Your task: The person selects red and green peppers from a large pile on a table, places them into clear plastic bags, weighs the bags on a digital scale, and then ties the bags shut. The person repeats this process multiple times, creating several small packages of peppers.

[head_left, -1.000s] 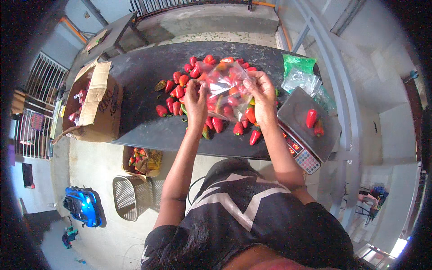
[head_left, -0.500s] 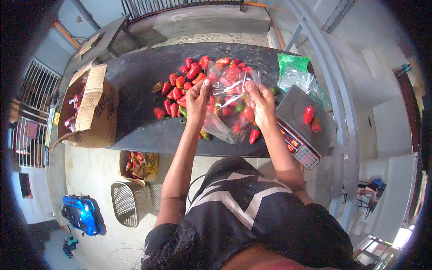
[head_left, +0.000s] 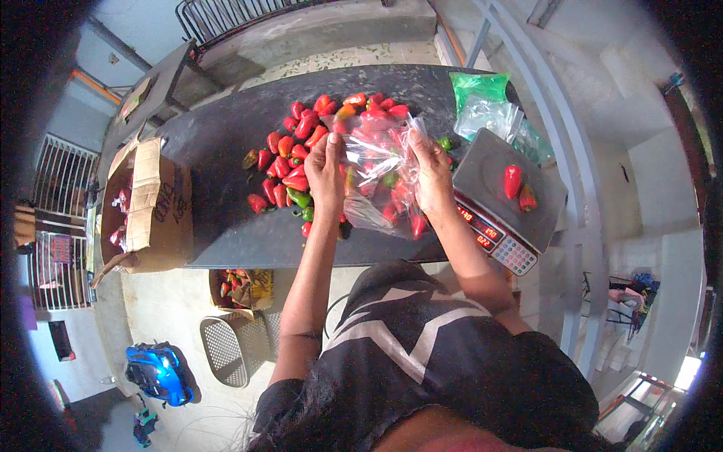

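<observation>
Dark tabletop (head_left: 218,226) below me: since a moment ago I've raised the clear plastic bag (head_left: 376,169) slightly (peppers inside). It hangs between my left hand (head_left: 325,172) and right hand (head_left: 432,175), both gripping its edges.

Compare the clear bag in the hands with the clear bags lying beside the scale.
The clear bag in the hands is held up between the left hand and the right hand; the spare clear bags lie flat on the dark table, untouched. The held bag has red and green peppers inside; the spare bags look empty. The held bag is spread wide; the spare ones sit in a crumpled stack by the green bag. Both are thin, glossy, see-through plastic.
</observation>
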{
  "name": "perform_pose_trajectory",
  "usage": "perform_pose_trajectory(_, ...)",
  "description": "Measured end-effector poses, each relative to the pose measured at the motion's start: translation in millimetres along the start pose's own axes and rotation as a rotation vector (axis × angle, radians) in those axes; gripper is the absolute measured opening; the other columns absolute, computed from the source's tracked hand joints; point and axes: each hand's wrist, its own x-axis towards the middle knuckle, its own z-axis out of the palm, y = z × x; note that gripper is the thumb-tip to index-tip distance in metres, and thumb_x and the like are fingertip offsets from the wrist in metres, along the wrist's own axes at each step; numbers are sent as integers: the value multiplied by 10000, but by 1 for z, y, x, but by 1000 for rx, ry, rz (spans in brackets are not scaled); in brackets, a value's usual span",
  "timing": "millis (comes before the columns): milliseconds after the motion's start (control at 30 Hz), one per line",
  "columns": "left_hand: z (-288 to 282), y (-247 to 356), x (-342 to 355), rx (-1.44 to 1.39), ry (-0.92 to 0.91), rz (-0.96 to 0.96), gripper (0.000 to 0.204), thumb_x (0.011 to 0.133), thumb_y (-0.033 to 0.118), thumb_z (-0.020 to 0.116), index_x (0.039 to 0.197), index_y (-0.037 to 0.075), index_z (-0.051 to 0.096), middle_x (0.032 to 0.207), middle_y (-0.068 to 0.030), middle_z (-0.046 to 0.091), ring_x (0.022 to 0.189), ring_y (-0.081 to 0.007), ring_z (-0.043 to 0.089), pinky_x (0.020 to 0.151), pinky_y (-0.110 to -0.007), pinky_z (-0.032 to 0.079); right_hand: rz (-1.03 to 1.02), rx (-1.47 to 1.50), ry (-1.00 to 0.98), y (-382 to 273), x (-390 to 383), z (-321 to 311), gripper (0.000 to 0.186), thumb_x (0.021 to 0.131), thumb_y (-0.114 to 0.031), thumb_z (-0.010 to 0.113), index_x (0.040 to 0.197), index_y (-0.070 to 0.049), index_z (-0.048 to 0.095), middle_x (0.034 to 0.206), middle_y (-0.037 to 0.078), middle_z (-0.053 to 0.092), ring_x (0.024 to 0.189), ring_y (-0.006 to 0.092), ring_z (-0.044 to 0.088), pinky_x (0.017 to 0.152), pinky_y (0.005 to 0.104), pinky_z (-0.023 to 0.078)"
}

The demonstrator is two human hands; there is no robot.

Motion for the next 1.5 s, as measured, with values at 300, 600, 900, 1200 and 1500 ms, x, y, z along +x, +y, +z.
perform_pose_trajectory(300,-29,-12,44,-121,386,9,279,973,299,519,944,42,624,875,-33,635,728,-112,578,639,-265,466,349,174,-361,-15,34,-52,320,842,-296,719,1059,-63,684,888,-17,656,789,77,594,695,245,465)
perform_pose_trajectory(600,-155,0,-23,581,614,-8,367,961,304,519,1151,-8,547,988,-99,573,922,-209,552,775,-291,452,-161,-231,465,-32,307,-329,182,820,-197,712,808,-50,605,645,49,571,545,171,574,470,301,483)
perform_pose_trajectory(900,-140,-2,-83,426,596,-205,273,968,350,544,897,90,590,657,79,377,550,1,321,460,-163,235,-111,-829,1466,20,392,-516,203,848,-152,614,889,43,653,937,217,680,827,303,692,632,416,556)
perform_pose_trajectory(1200,-96,-7,-53,409,407,-182,251,966,313,556,829,103,537,662,70,359,586,-9,309,494,-182,226,163,-1412,820,-54,315,-519,824,682,-503,768,1285,-4,512,1140,202,628,1038,310,612,872,431,481)
perform_pose_trajectory(1500,-81,-15,-32,344,249,-80,253,961,333,560,819,123,552,670,86,375,565,-6,295,488,-195,198,79,-1044,188,-133,106,-436,341,814,-316,695,1075,-101,650,953,18,679,842,165,620,761,337,500)
